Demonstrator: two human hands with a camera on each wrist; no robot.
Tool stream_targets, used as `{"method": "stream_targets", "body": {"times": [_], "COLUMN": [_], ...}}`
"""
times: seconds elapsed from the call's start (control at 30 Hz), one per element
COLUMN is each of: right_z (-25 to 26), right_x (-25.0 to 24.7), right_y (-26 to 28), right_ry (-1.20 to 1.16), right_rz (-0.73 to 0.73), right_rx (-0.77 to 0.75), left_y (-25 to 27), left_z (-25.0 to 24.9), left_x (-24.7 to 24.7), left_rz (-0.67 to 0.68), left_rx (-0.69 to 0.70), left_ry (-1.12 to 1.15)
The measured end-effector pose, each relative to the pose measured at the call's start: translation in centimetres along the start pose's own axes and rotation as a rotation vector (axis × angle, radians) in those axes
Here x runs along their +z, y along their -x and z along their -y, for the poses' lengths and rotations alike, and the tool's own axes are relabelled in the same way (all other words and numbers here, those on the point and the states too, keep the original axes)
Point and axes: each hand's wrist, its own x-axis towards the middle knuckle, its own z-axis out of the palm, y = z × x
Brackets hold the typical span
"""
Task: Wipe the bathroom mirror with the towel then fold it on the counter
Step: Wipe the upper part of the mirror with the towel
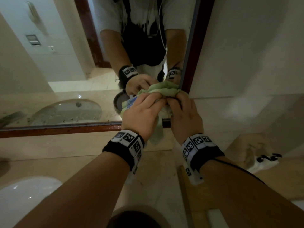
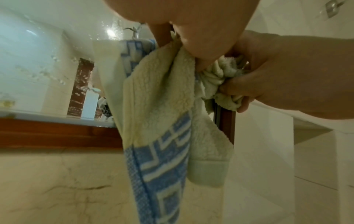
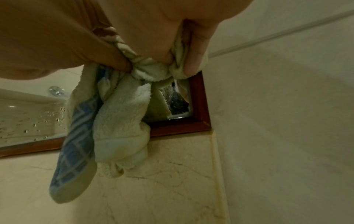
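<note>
A pale green towel (image 1: 164,89) with a blue patterned border is bunched against the lower right corner of the mirror (image 1: 65,63). My left hand (image 1: 144,109) grips the bunch from the left and my right hand (image 1: 182,111) pinches it from the right, fingers curled into the cloth. In the left wrist view the towel (image 2: 159,106) hangs down from my left hand (image 2: 193,50), blue border lowest. The right wrist view shows my right hand (image 3: 172,57) pinching folds of the towel (image 3: 118,121) in front of the mirror's corner. Water drops speckle the glass.
The mirror's red-brown wooden frame (image 1: 57,130) runs just above the beige marble counter (image 1: 156,170). A white sink (image 1: 24,195) lies at the lower left. A white object with black pieces (image 1: 263,160) sits at the right by the wall. A dark round thing (image 1: 133,219) is at the bottom edge.
</note>
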Motion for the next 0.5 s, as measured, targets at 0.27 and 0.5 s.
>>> {"method": "stream_targets", "body": {"times": [0.27, 0.5], "right_z": [0.3, 1.9], "right_x": [-3.0, -12.1], "right_y": [0.8, -2.6], "right_ry": [-0.297, -0.505], "right_rz": [0.692, 0.394], "right_rx": [0.178, -0.013], "left_y": [2.9, -2.6], "left_z": [-0.9, -1.3], "left_x": [-2.9, -10.5], "left_rz": [0.594, 0.081], "left_rx": [-0.436, -0.719], "left_ry": [0.317, 0.774]}}
